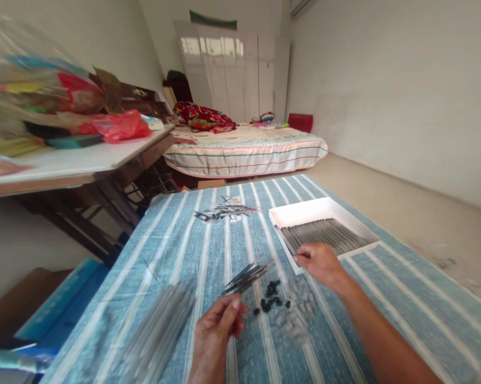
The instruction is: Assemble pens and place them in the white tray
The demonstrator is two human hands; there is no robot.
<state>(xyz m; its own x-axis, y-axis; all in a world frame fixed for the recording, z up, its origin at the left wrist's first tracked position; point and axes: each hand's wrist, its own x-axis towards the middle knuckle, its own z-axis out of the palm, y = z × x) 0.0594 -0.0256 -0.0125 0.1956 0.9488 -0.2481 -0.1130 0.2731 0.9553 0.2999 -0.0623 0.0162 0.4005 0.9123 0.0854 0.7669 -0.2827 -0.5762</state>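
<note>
My right hand (320,264) is at the near left corner of a white open box (374,244). Its thumb and fingers are pinched on a slim dark pen-like stick, mostly hidden by the hand. Inside the box, several slim grey pen-like sticks (324,234) lie side by side in a row. Lower down, my left hand (220,325) has its fingers closed; what they hold, if anything, I cannot make out. Just beyond it is a loose bunch of thin black rods like pen refills (248,276). Small black caps (270,303) and translucent grey caps (298,314) are scattered to its right.
A bundle of long grey tubes (160,330) lies at the left on the blue striped cloth (208,250). Further back is a pile of thin dark pieces (224,212). A cluttered white table (116,154) stands at left; a bed (248,154) is behind.
</note>
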